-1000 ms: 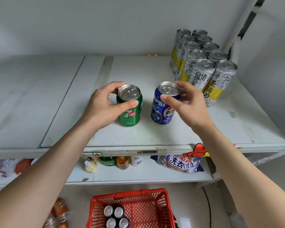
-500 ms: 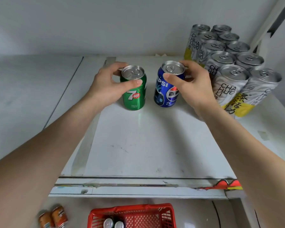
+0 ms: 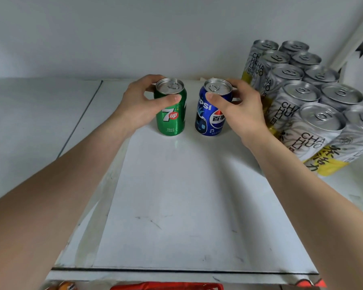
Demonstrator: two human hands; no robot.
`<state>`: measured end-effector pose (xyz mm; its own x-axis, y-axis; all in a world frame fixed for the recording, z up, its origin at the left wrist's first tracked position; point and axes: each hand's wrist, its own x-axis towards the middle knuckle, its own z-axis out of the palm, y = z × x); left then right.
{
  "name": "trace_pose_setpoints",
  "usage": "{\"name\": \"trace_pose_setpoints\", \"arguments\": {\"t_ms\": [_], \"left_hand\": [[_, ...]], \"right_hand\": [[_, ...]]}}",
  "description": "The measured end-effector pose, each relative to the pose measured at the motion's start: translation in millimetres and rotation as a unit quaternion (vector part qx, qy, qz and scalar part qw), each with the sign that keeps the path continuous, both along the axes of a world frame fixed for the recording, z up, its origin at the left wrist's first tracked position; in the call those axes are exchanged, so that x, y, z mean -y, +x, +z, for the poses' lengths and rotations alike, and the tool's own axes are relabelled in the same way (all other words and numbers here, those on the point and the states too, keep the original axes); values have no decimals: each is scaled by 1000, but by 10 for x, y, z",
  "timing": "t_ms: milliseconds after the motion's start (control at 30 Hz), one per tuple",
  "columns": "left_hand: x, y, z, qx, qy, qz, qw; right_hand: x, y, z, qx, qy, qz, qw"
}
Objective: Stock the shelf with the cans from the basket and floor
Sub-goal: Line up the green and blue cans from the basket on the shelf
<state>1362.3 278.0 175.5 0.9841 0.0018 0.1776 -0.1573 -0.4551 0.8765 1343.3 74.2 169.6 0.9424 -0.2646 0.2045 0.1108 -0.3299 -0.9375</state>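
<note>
Placement step, by the look of it. The green 7up can point(image 3: 172, 118) is gripped round its upper rim by the left hand point(image 3: 138, 105), with the thumb laid across the front and the fingers curled behind. The blue Pepsi can point(image 3: 210, 120) is held the same way by the right hand point(image 3: 245, 109). Both cans look to be stood upright on the shelf point(image 3: 176, 206) at about 12 o'clock, near the back wall, with a small gap left between them, not touching.

To get this done tidily, the cans should be slid back with their bases kept flat on the board, since a can held that high up is easily tipped. The Pepsi is probably best lined up with the block of silver tea cans point(image 3: 296, 97) at 2 o'clock, which is just beside the right hand. Knuckles could easily be knocked into the nearest one, so on release the hand is better lifted straight up than swept sideways. Labels are faced forward, so no twisting is needed. Fingers should be opened only once each can is felt to sit flat. More stock can be expected from the red basket point(image 3: 166, 286), whose rim is just seen at 6 o'clock.
</note>
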Motion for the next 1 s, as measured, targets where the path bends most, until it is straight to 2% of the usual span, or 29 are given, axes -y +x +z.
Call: {"name": "trace_pose_setpoints", "arguments": {"t_ms": [200,333,433,500,600,1000], "left_hand": [[12,-18,-96,5,-25,10,1000],[-21,-186,-335,-32,-83,18,996],[6,-290,-546,-33,-99,4,995],[32,-259,-615,-23,-112,18,993],[46,-158,-626,-4,-98,39,994],[83,203,-625,12,-38,29,999]], "right_hand": [[-20,13,-75,9,7,12,1000],[64,-77,-243,-35,50,15,998],[107,-153,-387,-61,40,28,997],[103,-151,-420,-51,70,40,995],[68,-89,-420,-23,94,38,995],[59,215,-515,15,76,-6,997]]}}
